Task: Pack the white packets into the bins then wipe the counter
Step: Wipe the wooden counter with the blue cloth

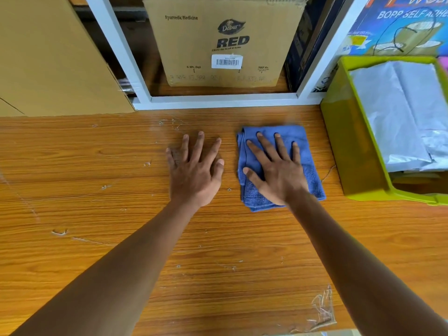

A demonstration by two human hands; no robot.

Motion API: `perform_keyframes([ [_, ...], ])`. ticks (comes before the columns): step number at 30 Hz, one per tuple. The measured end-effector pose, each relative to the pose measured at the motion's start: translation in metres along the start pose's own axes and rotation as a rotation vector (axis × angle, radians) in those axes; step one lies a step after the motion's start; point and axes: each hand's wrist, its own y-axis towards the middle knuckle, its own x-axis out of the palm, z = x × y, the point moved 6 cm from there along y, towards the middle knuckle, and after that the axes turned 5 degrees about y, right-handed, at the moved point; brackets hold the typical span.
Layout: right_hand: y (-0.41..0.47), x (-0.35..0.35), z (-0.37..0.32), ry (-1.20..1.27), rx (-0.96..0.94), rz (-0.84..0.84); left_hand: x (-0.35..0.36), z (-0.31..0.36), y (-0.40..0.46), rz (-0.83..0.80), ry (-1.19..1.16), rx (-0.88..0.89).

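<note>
A folded blue cloth (310, 175) lies on the wooden counter (97, 214), right of centre. My right hand (276, 170) presses flat on top of it with fingers spread. Just to its left, my left hand (194, 170) rests palm down on the bare wood, fingers apart, holding nothing. At the right edge stands a yellow-green bin (351, 151) with white packets (402, 112) stacked inside it.
A brown "Dabur RED" carton (223, 42) stands behind a white frame (218, 99) at the back. A large plain cardboard box (48, 64) fills the back left. Scraps of clear tape (322, 309) stick to the counter near its front edge. A blue printed box (400, 27) sits behind the bin.
</note>
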Motion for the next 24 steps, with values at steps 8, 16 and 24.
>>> perform_keyframes([
  [8,0.067,-0.012,0.012,-0.005,0.092,0.033,0.0,-0.001,-0.002,-0.004,-0.009,-0.008],
  [16,-0.076,0.019,-0.062,0.039,0.004,0.063,-0.007,0.001,-0.01,-0.016,0.013,0.014],
  [24,-0.176,0.03,-0.087,0.05,0.011,0.042,-0.006,-0.003,-0.119,0.045,0.026,0.026],
])
